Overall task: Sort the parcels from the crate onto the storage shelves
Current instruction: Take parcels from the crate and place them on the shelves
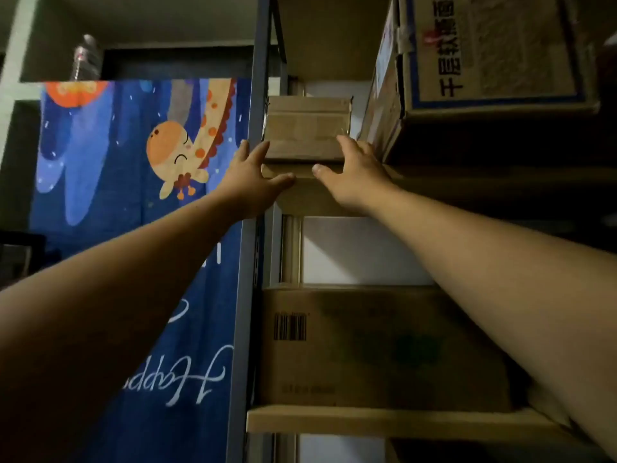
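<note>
1. parcel [305, 128] sits on the upper shelf [310, 202], long axis across the shelf front, between post [258, 78] and big box [484, 61].
2. left hand [253, 177] and right hand [350, 168] flank it equally near, fingers straight, seemingly pressing its sides rather than clamping.

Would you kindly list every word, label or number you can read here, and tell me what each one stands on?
"Happ": white cursive on the blue curtain; the rest is hidden.
"千层软", probably: blue print on the large carton, top right; further characters unclear.
The barcode on the lower carton: digits and small print too blurred.
The small parcel: nothing readable.
</note>
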The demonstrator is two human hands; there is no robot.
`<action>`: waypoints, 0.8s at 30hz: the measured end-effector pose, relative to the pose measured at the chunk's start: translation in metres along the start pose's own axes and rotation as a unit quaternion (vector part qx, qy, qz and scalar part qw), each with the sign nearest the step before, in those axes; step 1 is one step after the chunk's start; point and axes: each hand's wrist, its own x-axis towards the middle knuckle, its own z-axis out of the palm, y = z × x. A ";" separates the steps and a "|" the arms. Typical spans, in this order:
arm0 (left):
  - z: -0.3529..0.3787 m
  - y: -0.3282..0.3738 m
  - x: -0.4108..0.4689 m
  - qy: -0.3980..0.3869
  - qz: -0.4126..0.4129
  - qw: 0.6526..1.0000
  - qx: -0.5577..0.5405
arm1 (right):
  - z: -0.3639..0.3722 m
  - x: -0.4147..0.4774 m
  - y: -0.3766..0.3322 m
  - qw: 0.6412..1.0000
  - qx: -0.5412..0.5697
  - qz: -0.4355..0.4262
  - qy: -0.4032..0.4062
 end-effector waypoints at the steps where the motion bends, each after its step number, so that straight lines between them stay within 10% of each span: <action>1: 0.000 -0.002 0.006 0.008 0.007 1.000 -0.013 | 0.002 0.004 -0.002 1.000 0.002 0.001 0.004; 24: -0.015 0.015 0.016 0.103 0.073 0.959 -0.253 | -0.009 0.005 -0.028 0.975 0.165 0.076 0.129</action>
